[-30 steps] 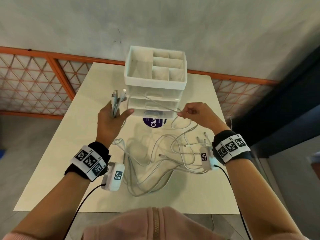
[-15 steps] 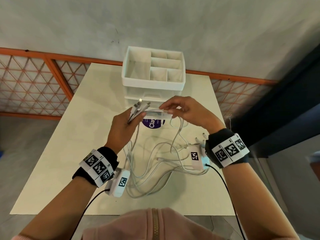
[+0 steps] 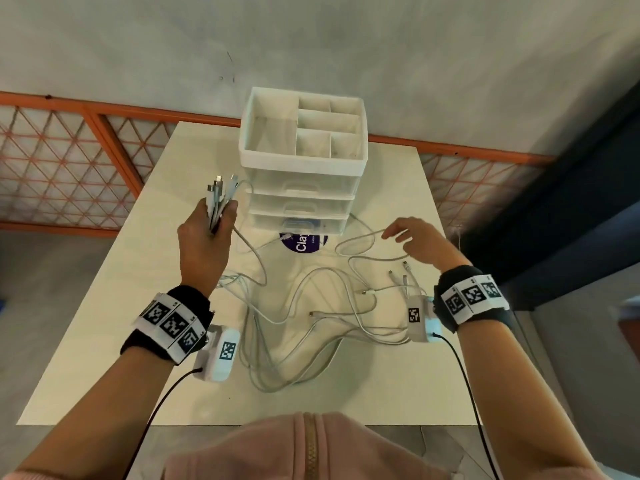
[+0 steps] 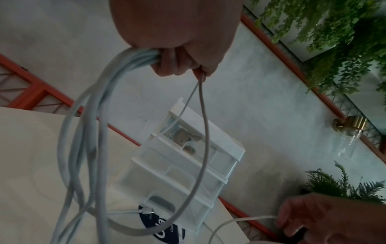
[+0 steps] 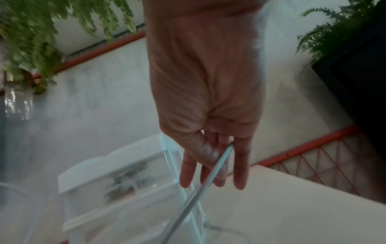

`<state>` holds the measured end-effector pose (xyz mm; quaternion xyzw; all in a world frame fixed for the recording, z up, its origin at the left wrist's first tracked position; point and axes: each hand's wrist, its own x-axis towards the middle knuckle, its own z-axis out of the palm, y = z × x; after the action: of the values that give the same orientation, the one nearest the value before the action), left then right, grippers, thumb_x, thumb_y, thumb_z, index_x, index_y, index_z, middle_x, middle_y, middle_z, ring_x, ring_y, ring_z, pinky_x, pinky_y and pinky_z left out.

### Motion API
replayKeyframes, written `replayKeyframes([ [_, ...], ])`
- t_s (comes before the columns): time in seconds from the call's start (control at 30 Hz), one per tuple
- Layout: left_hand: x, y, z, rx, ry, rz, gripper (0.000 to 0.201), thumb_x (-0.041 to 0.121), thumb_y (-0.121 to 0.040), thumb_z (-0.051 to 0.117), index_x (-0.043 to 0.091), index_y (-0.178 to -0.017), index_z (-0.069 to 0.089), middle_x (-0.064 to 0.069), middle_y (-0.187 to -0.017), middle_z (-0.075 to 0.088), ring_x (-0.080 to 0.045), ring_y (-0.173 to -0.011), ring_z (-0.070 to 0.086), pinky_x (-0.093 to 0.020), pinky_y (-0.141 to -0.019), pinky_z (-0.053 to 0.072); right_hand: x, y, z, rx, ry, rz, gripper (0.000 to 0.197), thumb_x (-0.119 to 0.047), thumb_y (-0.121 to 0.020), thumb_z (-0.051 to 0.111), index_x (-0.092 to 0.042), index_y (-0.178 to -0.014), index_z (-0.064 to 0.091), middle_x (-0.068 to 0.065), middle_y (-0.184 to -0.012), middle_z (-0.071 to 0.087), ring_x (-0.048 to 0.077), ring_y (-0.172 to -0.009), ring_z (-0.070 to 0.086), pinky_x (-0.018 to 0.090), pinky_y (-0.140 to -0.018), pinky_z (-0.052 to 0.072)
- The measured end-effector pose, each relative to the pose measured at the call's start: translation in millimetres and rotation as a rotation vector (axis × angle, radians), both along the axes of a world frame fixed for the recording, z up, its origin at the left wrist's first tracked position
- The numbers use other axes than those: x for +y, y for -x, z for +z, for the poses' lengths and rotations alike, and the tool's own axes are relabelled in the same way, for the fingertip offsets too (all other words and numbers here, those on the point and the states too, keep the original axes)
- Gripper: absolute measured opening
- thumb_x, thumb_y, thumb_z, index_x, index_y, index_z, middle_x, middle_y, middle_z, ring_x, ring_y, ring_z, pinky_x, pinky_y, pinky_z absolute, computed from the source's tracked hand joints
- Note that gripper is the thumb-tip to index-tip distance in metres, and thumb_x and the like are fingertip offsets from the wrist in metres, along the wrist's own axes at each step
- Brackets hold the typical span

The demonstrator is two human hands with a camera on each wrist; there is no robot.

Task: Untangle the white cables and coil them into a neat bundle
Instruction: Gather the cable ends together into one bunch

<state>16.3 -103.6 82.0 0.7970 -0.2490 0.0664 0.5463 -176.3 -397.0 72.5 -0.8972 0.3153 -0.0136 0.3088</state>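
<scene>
Several white cables (image 3: 311, 327) lie tangled on the cream table (image 3: 138, 306). My left hand (image 3: 207, 230) is raised and grips a bunch of cable ends, with their connectors (image 3: 221, 188) pointing up. In the left wrist view the gripped strands (image 4: 83, 132) hang from my fist (image 4: 177, 49) in long loops. My right hand (image 3: 412, 237) is out to the right, just above the table. It pinches one cable (image 5: 200, 186) lightly between thumb and near-straight fingers (image 5: 211, 173). That strand loops back toward my left hand. Loose connectors (image 3: 401, 271) lie near my right wrist.
A white drawer organiser (image 3: 301, 161) with an open compartment tray on top stands at the back centre, and a purple round label (image 3: 303, 244) lies in front of it. An orange lattice railing (image 3: 104, 123) and a grey wall stand behind the table. A dark surface borders the right side.
My right hand left the bundle at my left hand and moved right and down along one cable. My left hand moved back left and rose with the cable ends.
</scene>
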Motion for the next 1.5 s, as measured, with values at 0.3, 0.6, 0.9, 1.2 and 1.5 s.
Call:
replayKeyframes([
  [0.3,9,4,-16,0.015,-0.144,-0.018,0.03,0.032,-0.083,0.07,0.01,-0.07,0.055,-0.004,-0.051,0.051,-0.014,-0.045,0.047,-0.013,-0.05,0.034,36,4,-44,0.616,0.157,-0.111,0.034,-0.003,-0.089,0.042,-0.014,-0.115,0.061,0.007,-0.134,0.05,0.031,-0.132,0.036,0.058,-0.113,0.01],
  [0.6,13,4,-24,0.053,-0.201,-0.022,0.018,0.019,-0.08,0.072,0.012,-0.081,0.056,0.003,-0.048,0.04,-0.012,-0.045,0.043,-0.012,-0.052,0.034,87,-33,-78,0.101,0.363,0.143,0.017,-0.03,-0.089,0.058,-0.022,-0.098,0.069,-0.007,-0.11,0.069,0.017,-0.136,0.038,0.049,-0.113,-0.01],
  [0.9,18,9,-28,0.146,-0.222,-0.122,0.024,0.021,-0.08,0.074,0.017,-0.072,0.052,0.003,-0.047,0.037,-0.009,-0.044,0.04,-0.012,-0.049,0.033,78,-38,-74,-0.088,0.221,0.213,0.012,-0.013,-0.088,0.061,-0.013,-0.095,0.071,0.005,-0.087,0.075,0.024,-0.09,0.069,0.035,-0.109,0.03],
  [1.2,-14,16,-15,0.297,-0.207,-0.384,0.038,0.024,-0.088,0.064,0.022,-0.068,0.032,0.006,-0.061,0.032,-0.004,-0.05,0.034,-0.016,-0.054,0.03,68,-67,63,-0.551,0.144,0.163,0.01,-0.007,-0.091,0.056,-0.004,-0.092,0.066,0.002,-0.082,0.069,0.008,-0.071,0.066,0.013,-0.068,0.05],
  [1.5,-46,26,-13,0.325,-0.122,-0.438,0.04,0.028,-0.078,0.076,0.024,-0.109,0.05,-0.005,-0.111,0.059,-0.003,-0.052,0.042,-0.011,-0.056,0.04,100,-69,115,-0.723,-0.244,0.241,0.011,-0.007,-0.094,0.055,-0.004,-0.095,0.065,0.001,-0.076,0.065,0.004,-0.067,0.059,0.016,-0.065,0.047],
])
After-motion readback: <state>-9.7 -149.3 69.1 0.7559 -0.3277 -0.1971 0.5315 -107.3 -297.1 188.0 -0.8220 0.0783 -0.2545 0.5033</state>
